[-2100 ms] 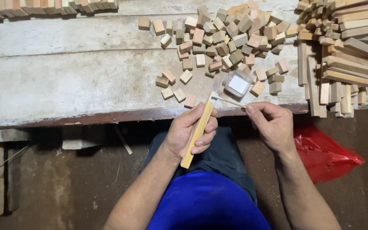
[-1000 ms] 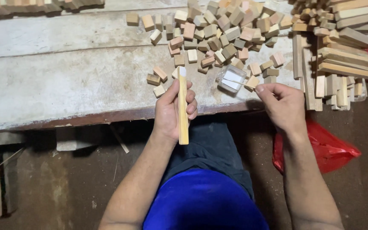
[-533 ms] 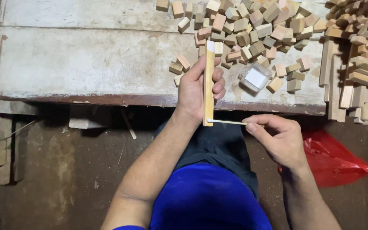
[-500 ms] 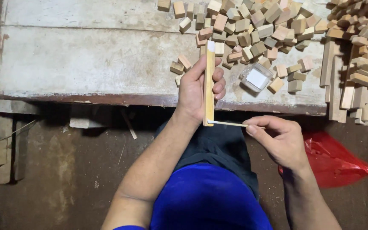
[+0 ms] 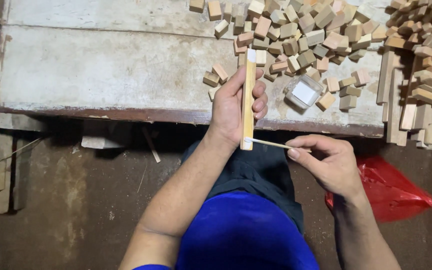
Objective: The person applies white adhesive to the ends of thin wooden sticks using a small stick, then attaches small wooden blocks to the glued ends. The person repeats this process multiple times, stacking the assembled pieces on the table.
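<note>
Scuffed white table (image 5: 101, 75) edge up front: left hand (image 5: 233, 107) wrapped tight around a wooden strip (image 5: 248, 100), glue dabbed at both ends, right hand (image 5: 326, 162) pinching the thin applicator stick (image 5: 271, 143) against its near end, loose blocks (image 5: 296, 40) not yet attached.

Pale smooth wooden strip (image 5: 248, 100), thin wooden stick (image 5: 276, 144), rough whitewashed worn bench top (image 5: 101, 70), glossy red plastic bag (image 5: 396, 190).
</note>
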